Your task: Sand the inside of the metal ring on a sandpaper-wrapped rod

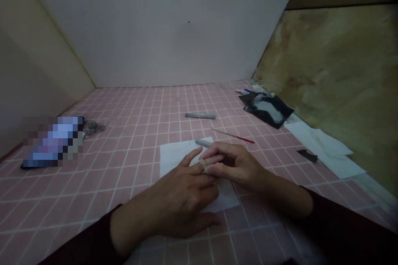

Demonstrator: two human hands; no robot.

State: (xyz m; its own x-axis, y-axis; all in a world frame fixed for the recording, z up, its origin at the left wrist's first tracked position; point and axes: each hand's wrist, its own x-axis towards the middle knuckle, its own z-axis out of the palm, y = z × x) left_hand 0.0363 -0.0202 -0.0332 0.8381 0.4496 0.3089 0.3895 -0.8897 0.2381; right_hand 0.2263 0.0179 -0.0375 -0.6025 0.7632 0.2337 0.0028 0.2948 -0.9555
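Observation:
My left hand (186, 196) hovers over a white sheet of paper (169, 153), palm down with its fingers apart. On one of its fingers sits a pale ring (202, 163), with what looks like a patterned face. From the right, my right hand (236, 163) pinches this ring between thumb and fingers. Just beyond the hands, a grey stick (201, 142) lies on the paper, its right end hidden by my right hand. Further off, a second grey stick (200, 116) rests on the tiled-pattern surface. A thin tool with a red handle (244, 138) lies beyond my right hand.
On the right are a black sheet with whitish dust (269, 109), white papers (323, 149) and a dark scrap (307, 155). A blurred phone-like device (52, 143) stands at the left, beside small round grey pieces (93, 127). Walls close off the back and sides.

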